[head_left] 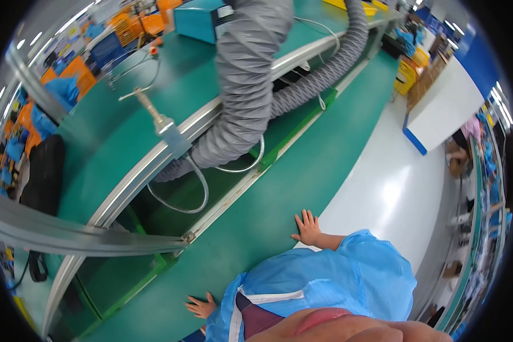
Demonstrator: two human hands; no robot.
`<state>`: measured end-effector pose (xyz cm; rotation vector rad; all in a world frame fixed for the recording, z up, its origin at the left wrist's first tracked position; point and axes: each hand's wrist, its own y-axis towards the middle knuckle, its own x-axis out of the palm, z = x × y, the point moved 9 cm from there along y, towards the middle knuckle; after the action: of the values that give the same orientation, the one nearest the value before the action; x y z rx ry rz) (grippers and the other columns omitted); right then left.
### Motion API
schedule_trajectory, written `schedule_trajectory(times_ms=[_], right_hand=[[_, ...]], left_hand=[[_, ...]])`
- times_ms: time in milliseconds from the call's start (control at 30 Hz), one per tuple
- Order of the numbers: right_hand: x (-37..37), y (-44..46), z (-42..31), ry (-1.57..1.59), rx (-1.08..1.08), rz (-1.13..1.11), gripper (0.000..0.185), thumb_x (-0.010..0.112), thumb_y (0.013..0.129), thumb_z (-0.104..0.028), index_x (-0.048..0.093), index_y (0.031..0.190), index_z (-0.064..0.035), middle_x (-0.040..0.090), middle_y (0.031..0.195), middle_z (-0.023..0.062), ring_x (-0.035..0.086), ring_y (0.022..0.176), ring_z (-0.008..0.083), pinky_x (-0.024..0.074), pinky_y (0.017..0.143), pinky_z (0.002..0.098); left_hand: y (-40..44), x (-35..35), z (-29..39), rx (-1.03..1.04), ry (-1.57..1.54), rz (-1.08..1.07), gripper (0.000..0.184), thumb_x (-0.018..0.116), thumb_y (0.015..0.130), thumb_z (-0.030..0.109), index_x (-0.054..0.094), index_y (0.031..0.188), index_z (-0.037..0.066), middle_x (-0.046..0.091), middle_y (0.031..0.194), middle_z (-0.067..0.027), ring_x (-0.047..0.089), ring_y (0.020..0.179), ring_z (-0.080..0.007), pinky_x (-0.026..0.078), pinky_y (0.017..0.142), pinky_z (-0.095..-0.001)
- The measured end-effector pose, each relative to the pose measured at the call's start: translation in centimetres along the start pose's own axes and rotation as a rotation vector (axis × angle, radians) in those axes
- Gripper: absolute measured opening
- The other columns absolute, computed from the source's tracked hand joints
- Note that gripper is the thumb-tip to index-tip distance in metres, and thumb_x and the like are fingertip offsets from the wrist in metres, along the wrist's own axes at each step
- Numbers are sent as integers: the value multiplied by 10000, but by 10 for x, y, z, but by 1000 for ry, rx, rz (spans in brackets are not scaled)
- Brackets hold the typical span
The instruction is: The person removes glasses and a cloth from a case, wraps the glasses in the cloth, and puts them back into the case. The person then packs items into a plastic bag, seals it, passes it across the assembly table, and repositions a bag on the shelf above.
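My left hand rests on the green tabletop near the bottom of the view, fingers spread. Farther to the right, my right hand lies flat near the table's edge, its fingers apart too. Neither hand holds anything. Both sleeves belong to a light blue smock. Beyond the tabletop runs a sunken green channel with a pale rim. A thick grey flexible duct comes down into it, and a thinner grey hose joins from the right.
A metal valve fitting with a looped metal hose sits on the aluminium rail. A metal post crosses at left. A teal box stands on the far shelf. White floor lies to the right, with a white-and-blue partition.
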<state>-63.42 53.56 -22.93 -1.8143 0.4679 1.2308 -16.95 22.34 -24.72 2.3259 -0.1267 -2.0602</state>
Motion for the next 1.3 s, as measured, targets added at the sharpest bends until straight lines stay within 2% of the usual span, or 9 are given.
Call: schedule_trajectory(times_ms=[67,167,267,367,467,567,633,1167,1300], right_hand=[[-1,-1,3,14,3,15,841,522,846,-561,193,1463,-92,80,1507,254,81,1396,420,157,1079,594],[-2,-3,3,26,2,47,846,538,833,-564,201,1459,-106,109,1500,258,102,1390,425,175,1074,593],[1,-2,5,20,-5,60,848,539,830,-571,202,1460,-115,112,1500,256,109,1389,428,182,1070,593],[2,-2,4,23,-4,46,845,527,834,-578,197,1463,-120,103,1504,252,104,1391,425,179,1071,593],[2,-2,5,22,0,29,842,515,839,-584,190,1466,-125,94,1508,247,97,1394,423,179,1072,592],[3,-2,5,16,8,4,839,508,844,-584,183,1468,-128,86,1511,243,91,1396,420,179,1073,591],[1,-2,5,8,18,-13,836,508,846,-581,180,1469,-130,82,1513,240,87,1398,419,178,1074,591],[4,0,6,4,35,-73,827,488,866,-573,148,1481,-136,43,1523,235,51,1408,407,172,1077,586],[8,1,11,47,56,-41,851,527,844,-566,163,1473,-122,48,1521,237,49,1406,411,170,1074,594]], left_hand=[[-9,16,-5,133,-23,450,941,363,739,832,340,1433,198,315,1463,-174,351,1317,-342,359,929,-572],[5,45,-17,-55,106,-81,951,298,719,868,386,1410,221,361,1442,-158,396,1288,-330,384,896,-543],[7,40,-15,-55,94,-92,951,299,708,877,376,1416,248,352,1449,-158,387,1296,-330,388,888,-545],[4,42,-18,-4,106,138,957,292,700,884,372,1419,256,357,1445,-161,392,1292,-334,387,887,-563],[8,55,-22,6,77,134,963,293,697,887,371,1420,257,370,1436,-166,389,1293,-340,379,894,-582],[11,54,-20,1,104,92,977,295,696,886,400,1406,224,399,1393,-223,427,1241,-389,404,892,-563],[19,59,-20,103,69,275,991,292,693,889,438,1377,186,437,1329,-263,465,1168,-423,428,876,-542],[29,83,-10,302,-68,273,940,446,739,782,404,1373,88,419,1296,-325,456,1136,-475,413,914,-543],[25,76,-23,197,-69,233,933,487,752,753,394,1372,62,415,1287,-341,453,1127,-489,410,925,-543]])
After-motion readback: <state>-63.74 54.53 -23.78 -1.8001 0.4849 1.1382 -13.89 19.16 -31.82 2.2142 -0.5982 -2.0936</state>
